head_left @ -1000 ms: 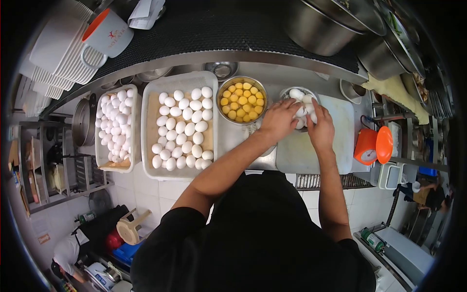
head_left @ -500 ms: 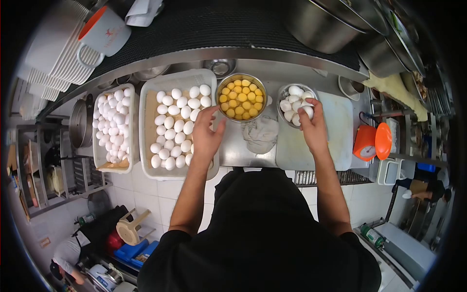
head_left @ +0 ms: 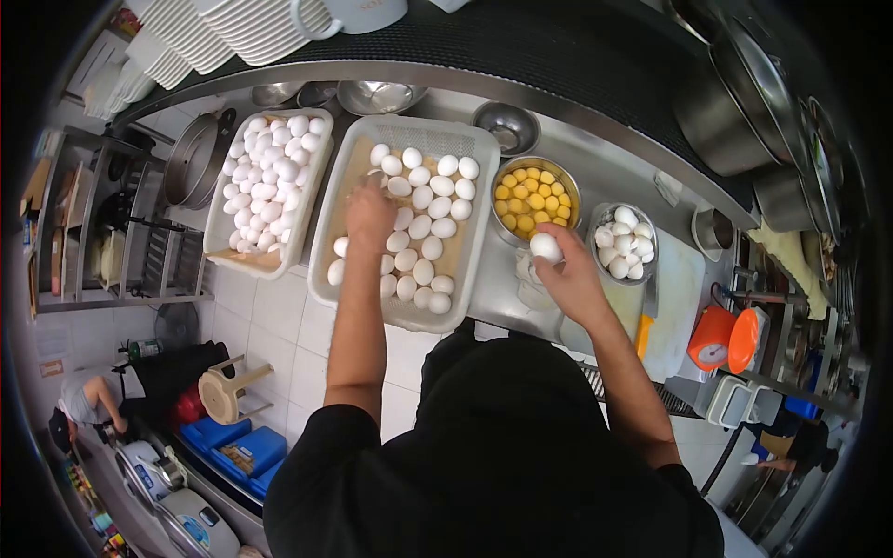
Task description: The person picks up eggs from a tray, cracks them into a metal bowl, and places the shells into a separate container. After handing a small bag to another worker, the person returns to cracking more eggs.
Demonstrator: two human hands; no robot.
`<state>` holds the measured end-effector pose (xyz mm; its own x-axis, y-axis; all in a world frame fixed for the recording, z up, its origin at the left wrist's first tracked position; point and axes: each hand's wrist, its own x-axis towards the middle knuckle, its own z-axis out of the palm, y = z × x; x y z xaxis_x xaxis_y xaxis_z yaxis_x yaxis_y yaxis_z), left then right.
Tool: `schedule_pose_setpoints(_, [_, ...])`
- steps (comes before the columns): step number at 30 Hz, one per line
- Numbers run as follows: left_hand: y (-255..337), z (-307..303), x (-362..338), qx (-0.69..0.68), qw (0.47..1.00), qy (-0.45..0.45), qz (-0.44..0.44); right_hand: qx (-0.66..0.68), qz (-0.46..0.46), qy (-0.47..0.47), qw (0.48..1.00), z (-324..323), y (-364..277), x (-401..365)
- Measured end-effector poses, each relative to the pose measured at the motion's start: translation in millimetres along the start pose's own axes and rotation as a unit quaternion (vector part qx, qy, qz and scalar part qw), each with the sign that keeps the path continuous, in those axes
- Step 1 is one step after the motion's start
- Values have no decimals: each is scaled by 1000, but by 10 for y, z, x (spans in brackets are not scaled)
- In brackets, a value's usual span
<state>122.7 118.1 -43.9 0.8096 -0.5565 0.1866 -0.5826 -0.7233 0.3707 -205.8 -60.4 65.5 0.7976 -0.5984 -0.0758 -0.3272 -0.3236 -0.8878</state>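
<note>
My left hand (head_left: 370, 216) reaches into the wide pale crate (head_left: 474, 209) of white eggs, over its left part; its fingers are blurred and what they touch is hard to make out. My right hand (head_left: 574, 279) holds a white egg (head_left: 546, 247) between thumb and fingers, just below the steel bowl of yolks (head_left: 532, 200). To the right, a smaller bowl (head_left: 623, 244) holds white shells. A crumpled cloth (head_left: 534, 288) lies beneath my right hand on the steel counter.
A second crate (head_left: 270, 186) piled with eggs stands left. Right are a cutting board (head_left: 679, 302) and an orange scale (head_left: 712, 339). An empty steel bowl (head_left: 507, 128) sits behind. A shelf with plates and pots overhangs the counter. People are at far left and right.
The view has turned and shifted. My left hand has moved from beside the yolk bowl into the crate. My right hand has left the shell bowl and is now near the yolk bowl with an egg.
</note>
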Motion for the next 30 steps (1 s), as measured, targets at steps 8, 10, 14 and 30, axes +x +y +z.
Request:
schedule_pose_setpoints(8, [-449, -1073, -483, 112, 960, -255, 19, 23, 42, 20, 999, -96, 192, -99])
schedule_pose_setpoints(10, [-524, -1020, -593, 137, 955, -259, 36, 45, 66, 16, 997, -96, 337, -113])
schedule_pose_setpoints(14, [-623, -907, -577, 155, 954, -247, 65, 50, 66, -2, 997, -72, 409, -88])
schedule_pose_setpoints(30, [1437, -353, -425, -385, 912, -78, 116, 32, -185, 189, 964, -285, -249, 290])
